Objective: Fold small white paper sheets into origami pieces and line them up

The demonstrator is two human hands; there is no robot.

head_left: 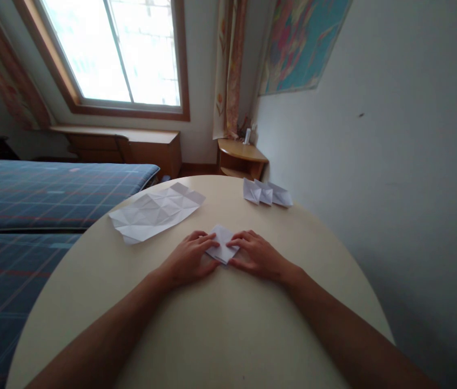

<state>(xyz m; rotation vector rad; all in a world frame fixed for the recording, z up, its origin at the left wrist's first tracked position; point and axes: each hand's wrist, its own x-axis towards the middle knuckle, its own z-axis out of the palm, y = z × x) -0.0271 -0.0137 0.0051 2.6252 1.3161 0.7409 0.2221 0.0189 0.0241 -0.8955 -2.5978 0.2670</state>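
A small folded white paper (pixel 222 244), roughly diamond-shaped, lies on the round cream table (pixel 220 335) between my hands. My left hand (pixel 192 254) has its fingertips on the paper's left side, with the thumb at the lower edge. On the opposite side, my right hand (pixel 256 254) presses the paper with its fingers, thumb near the bottom corner. Both hands rest on the tabletop and grip the paper from either side.
Creased, unfolded white sheets (pixel 158 210) lie at the table's far left. Several folded paper pieces (pixel 267 193) stand in a row at the far right. A bed with plaid cover (pixel 50 194) adjoins the left, a white wall (pixel 407 162) the right.
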